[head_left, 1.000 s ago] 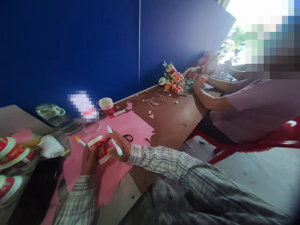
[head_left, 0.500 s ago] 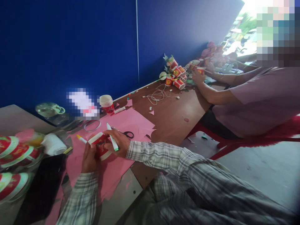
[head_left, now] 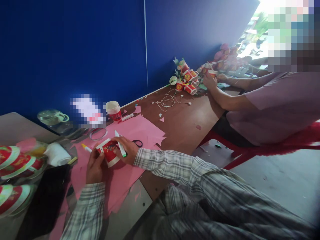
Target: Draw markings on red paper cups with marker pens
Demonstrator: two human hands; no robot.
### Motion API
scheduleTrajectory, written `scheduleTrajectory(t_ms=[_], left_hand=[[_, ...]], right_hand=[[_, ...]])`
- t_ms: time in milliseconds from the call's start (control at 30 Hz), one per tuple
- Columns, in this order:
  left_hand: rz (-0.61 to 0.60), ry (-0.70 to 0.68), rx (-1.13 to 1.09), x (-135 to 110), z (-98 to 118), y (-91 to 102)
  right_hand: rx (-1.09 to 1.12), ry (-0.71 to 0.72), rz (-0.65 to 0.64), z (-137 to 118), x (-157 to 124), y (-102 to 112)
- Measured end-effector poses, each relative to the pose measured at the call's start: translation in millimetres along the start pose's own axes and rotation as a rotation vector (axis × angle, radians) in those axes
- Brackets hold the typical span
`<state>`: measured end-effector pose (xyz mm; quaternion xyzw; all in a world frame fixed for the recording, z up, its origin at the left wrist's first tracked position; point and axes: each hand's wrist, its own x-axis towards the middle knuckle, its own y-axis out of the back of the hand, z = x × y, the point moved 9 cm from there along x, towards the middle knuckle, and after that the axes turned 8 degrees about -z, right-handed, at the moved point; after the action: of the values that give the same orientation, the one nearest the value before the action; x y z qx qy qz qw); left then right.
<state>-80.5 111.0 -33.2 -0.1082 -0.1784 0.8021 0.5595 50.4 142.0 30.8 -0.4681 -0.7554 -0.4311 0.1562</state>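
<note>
A red and white paper cup (head_left: 109,152) lies tilted on its side between my two hands, above pink paper sheets (head_left: 146,128). My left hand (head_left: 94,166) is closed round its left end. The fingertips of my right hand (head_left: 130,150) touch the cup's right side. Held in that same hand is a white marker (head_left: 120,144) with a green end pointing down toward me. Just beyond my left hand lies a yellow-tipped marker (head_left: 86,147). Dark scissor handles (head_left: 137,143) show behind my right hand, with the blades hidden.
At left are stacked red cups (head_left: 18,163), a black phone-like slab (head_left: 45,200) and a white roll (head_left: 58,155). Behind the paper stand a cup stack (head_left: 114,110) and a tape ring (head_left: 98,134). White earphones (head_left: 167,101) lie right; beyond, a co-worker (head_left: 277,103) handles a cup.
The cup has been turned between my hands, so more of its printed side faces me. My right hand and the marker shifted slightly. Farther off, the co-worker's hands moved a little around their cup.
</note>
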Motion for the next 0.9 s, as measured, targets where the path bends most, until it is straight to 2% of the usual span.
scheduleTrajectory(t_ms=[133,267,433,667,900], left_hand=[[0.026,0.007,0.09,-4,0,2.3],[-0.012,0.043,0.093,-6,1,-4.5],[-0.013,0.017,0.08,-7,5,-8.6],[-0.04,-0.037,0.116,-5,8,-10.6],[-0.047,-0.064,0.154,-8,16,-19.1]], right_hand=[[0.03,0.001,0.014,-8,-1,10],[0.095,0.086,0.029,-20,-4,20],[0.139,0.168,0.002,-28,-5,21],[0.113,0.075,0.053,-20,-7,18],[0.12,0.1,0.045,-21,-7,16]])
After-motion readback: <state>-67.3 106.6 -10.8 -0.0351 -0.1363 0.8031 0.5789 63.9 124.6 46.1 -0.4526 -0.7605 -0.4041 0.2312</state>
